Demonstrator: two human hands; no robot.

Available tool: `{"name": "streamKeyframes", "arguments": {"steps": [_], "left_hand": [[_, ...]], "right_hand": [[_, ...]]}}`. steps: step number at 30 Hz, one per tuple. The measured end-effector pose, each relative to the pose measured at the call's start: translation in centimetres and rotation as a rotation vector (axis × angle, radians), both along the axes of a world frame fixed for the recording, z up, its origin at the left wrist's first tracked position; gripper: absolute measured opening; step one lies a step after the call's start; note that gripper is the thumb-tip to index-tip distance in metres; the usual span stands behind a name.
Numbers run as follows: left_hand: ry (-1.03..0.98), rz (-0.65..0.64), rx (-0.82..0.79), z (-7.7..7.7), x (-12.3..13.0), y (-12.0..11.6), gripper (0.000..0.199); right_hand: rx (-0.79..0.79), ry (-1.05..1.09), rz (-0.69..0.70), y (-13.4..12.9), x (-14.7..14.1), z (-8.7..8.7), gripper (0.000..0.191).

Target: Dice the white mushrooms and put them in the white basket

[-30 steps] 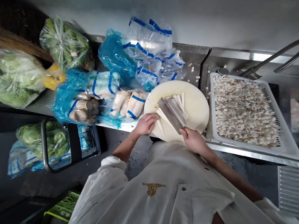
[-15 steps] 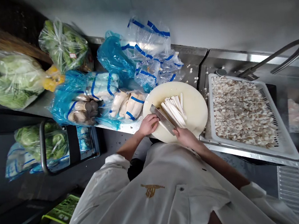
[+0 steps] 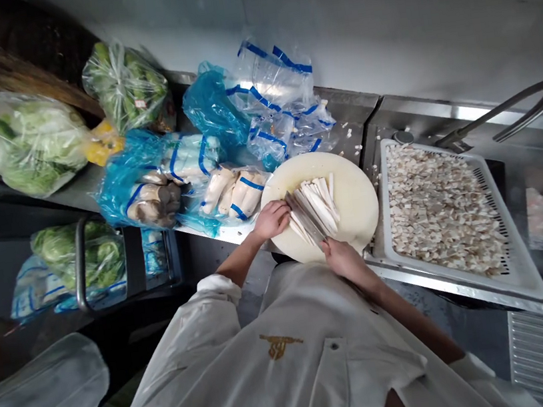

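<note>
My right hand (image 3: 342,258) is closed round the handle of a cleaver (image 3: 305,215), low on the round cream cutting board (image 3: 361,214). The blade slants up to the left between white mushroom strips. Right of it lies a bunch of long mushroom strips (image 3: 322,198). A few more mushroom pieces (image 3: 299,229) lie left of the blade, under and beside my left hand (image 3: 274,218). That hand's fingers are curled, pressing the mushroom near the blade; the fingertips are partly hidden. Packs of whole king oyster mushrooms (image 3: 239,191) lie just left of the board.
A white perforated tray (image 3: 523,269) of chopped mushroom sits over the sink under a curved tap (image 3: 530,101). Emptied plastic bags (image 3: 281,94) lie behind the board, bagged vegetables (image 3: 36,145) further left. Another person's sleeve (image 3: 42,404) is at lower left, beside a cart handle (image 3: 81,267).
The cleaver has shifted slightly right, nearer the bunch, and more mushroom pieces show left of it. My left hand has moved slightly right. Another person's arm has come further into view at lower left.
</note>
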State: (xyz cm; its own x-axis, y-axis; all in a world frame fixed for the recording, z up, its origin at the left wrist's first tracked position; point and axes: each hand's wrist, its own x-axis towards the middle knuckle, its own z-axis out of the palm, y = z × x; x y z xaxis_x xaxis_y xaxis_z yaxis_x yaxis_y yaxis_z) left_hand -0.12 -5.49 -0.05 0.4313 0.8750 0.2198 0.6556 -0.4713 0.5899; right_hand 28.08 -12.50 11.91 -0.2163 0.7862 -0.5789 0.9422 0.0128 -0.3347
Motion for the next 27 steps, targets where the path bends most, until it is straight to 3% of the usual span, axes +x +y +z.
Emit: {"name": "streamKeyframes", "arguments": {"steps": [5, 8, 10, 12, 15, 17, 19, 22, 24, 27], "left_hand": [[-0.049, -0.011, -0.060, 0.2, 0.0, 0.8, 0.028], [-0.100, -0.001, -0.122, 0.9, -0.3, 0.8, 0.026], [-0.190, 0.035, -0.166, 1.7, 0.1, 0.5, 0.024], [-0.380, 0.175, -0.195, 3.0, 1.3, -0.1, 0.026], [-0.873, 0.500, -0.341, 5.0, 5.0, -0.8, 0.038], [-1.190, 0.561, -0.605, 6.1, 7.9, -0.8, 0.050], [-1.378, 0.536, -0.867, 6.9, 10.0, -0.6, 0.053], [-1.445, 0.599, -0.998, 7.1, 10.7, -0.6, 0.041], [-1.362, 0.698, -0.901, 6.6, 9.5, -1.3, 0.039], [-1.024, 0.944, -0.645, 5.3, 7.4, -3.4, 0.043]], "right_hand": [[-0.002, 0.155, -0.086, 0.7, 0.4, -0.8, 0.035], [0.069, 0.352, -0.271, 0.3, 1.7, -0.8, 0.039], [0.014, 0.501, -0.438, 0.0, 2.4, -0.5, 0.044], [-0.121, 0.696, -0.586, -0.2, 2.9, 0.0, 0.049], [-0.383, 0.965, -0.687, 0.0, 2.9, 0.6, 0.053], [-0.542, 1.038, -0.700, 0.5, 2.6, 0.6, 0.054], [-0.603, 1.042, -0.727, 0.9, 2.3, 0.3, 0.056], [-0.484, 0.983, -0.744, 1.1, 2.9, -0.5, 0.057], [-0.290, 0.851, -0.675, 1.2, 4.4, -1.0, 0.053], [0.073, 0.429, -0.476, 1.6, 7.5, -1.4, 0.042]]}}
